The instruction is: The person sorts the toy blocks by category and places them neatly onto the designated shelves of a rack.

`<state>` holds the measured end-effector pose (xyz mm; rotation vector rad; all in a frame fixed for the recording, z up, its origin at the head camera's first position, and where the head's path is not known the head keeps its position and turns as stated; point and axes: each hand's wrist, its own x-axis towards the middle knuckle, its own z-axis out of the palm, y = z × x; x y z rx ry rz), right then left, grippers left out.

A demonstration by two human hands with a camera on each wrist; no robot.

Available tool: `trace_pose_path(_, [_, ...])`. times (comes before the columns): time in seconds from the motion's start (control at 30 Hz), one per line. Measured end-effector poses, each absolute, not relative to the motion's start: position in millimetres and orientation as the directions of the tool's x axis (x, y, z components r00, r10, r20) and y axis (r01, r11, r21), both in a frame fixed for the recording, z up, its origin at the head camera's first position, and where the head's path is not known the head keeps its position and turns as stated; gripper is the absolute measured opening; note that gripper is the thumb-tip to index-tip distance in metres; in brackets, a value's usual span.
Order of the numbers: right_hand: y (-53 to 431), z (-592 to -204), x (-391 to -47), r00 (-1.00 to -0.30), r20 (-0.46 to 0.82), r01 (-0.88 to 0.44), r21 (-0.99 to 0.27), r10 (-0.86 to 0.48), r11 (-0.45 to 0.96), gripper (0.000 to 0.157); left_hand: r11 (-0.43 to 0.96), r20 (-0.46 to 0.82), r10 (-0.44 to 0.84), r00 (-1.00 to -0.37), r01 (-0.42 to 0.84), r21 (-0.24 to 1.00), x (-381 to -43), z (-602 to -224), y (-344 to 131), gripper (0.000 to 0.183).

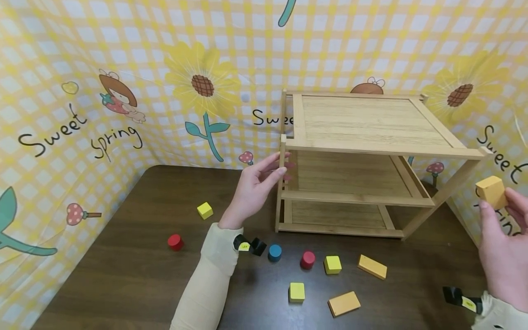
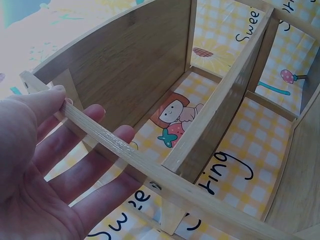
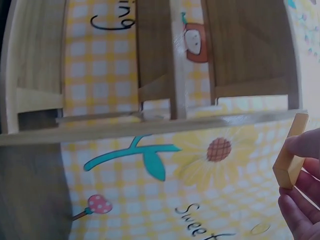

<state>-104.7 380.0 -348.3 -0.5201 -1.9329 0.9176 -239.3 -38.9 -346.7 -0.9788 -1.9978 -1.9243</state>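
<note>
Dark table (image 1: 132,279), loose blocks (image 1: 332,265) before shelf (image 1: 367,121); left grip (image 1: 255,188) holds shelf, right grip (image 1: 504,252) orange block (image 1: 492,191).

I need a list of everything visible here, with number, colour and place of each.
Wood-grained table: 1, dark brown, lower head view.
Three-tier wooden rack: 1, pale, on the table.
Flat rectangular blocks: 3, orange-yellow, two before the rack, one held up.
Small cubes: 3, yellow, two before the rack, one farther left.
Short cylinders: 2, red, one before the rack, one far left.
Other short cylinder: 1, blue, before the rack's left end.
Checked cloth: count unclear, yellow-white, behind the table.
Wrist devices: 2, black, on the arms.
Sleeves: 2, cream, on the arms.
Left grip: 1, bare hand, at the rack's left side.
Right grip: 1, bare hand, holding the raised block.
</note>
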Motion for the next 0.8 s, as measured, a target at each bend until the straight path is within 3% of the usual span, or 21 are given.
trace_pose_path(0.5, [355.5, -325.8, -100.1, -0.493, 0.715, -0.266, -0.667, 0.497, 0.696, 0.044, -0.068, 0.557, 0.313, -0.769, 0.567, 0.821, -239.5, -345.7, -37.5, 0.039])
trace_pose_path(0.8, [335.0, -311.7, -98.7, -0.465, 0.784, -0.339, -0.587, 0.412, 0.735, 0.041, -0.076, 0.529, 0.306, -0.791, 0.534, 0.842, -237.1, -344.8, -37.0, 0.040])
